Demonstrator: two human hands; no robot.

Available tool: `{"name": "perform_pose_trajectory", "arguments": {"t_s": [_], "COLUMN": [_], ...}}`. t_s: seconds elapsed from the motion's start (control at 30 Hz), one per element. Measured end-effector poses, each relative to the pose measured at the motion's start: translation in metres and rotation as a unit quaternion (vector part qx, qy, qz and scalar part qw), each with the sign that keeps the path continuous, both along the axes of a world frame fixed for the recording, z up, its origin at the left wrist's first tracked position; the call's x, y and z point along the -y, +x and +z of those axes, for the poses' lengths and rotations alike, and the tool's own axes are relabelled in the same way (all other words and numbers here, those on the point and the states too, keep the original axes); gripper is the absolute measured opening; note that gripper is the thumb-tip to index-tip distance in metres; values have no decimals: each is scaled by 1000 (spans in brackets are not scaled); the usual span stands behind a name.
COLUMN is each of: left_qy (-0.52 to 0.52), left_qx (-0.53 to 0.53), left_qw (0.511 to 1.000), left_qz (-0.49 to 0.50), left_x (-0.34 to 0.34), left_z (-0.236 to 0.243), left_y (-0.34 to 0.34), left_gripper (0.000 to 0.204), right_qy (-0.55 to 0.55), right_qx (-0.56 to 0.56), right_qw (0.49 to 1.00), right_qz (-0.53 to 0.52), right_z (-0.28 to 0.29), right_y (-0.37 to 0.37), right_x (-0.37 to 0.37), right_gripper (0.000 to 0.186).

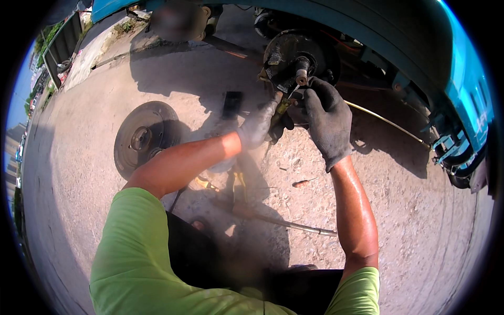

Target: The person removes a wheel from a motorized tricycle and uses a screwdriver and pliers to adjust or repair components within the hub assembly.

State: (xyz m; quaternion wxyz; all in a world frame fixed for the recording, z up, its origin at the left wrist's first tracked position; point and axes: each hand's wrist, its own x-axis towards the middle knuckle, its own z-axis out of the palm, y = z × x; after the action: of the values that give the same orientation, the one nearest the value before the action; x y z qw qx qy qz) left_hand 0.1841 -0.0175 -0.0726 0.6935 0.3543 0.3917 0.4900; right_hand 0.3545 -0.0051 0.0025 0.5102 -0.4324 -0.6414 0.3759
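A greasy black wheel hub assembly with a stub axle sticking out hangs under the teal vehicle body. My left hand, in a pale, dirty glove, is closed round a tool with a yellow-green handle just below the hub; its exact kind is partly hidden. Beside it, my right hand, in a dark grey glove, has its fingers bent and pinched together at the lower side of the axle. Whatever lies between those fingertips is too small to make out.
On the concrete lie a round brake drum at left, a dark flat rectangle, yellow-handled pliers, a small screwdriver and a long metal bar. The teal bodywork overhangs from above and right.
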Motion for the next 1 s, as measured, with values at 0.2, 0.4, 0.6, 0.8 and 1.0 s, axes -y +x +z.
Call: {"name": "perform_pose_trajectory", "arguments": {"t_s": [0.2, 0.4, 0.6, 0.8, 1.0], "left_qy": [52, 49, 84, 59, 195], "left_qx": [-22, -16, -39, 45, -98], "left_qw": [995, 992, 986, 990, 959], "left_qz": [78, 117, 140, 117, 182], "left_x": [7, 12, 10, -6, -15], "left_z": [0, -1, -8, -22, -50], "left_y": [13, 29, 36, 49, 63], "left_gripper": [48, 47, 55, 60, 54], "right_qy": [-18, 16, 18, 21, 62], "right_qx": [-8, 15, 26, 24, 73], "right_qw": [1000, 1000, 999, 999, 995], "right_qz": [2, 8, -8, -8, -27], "right_z": [6, -8, -3, -6, 2], "right_y": [0, 5, 3, 1, 3], "right_x": [2, -8, -4, -6, -4], "right_gripper": [39, 41, 39, 38, 39]}}
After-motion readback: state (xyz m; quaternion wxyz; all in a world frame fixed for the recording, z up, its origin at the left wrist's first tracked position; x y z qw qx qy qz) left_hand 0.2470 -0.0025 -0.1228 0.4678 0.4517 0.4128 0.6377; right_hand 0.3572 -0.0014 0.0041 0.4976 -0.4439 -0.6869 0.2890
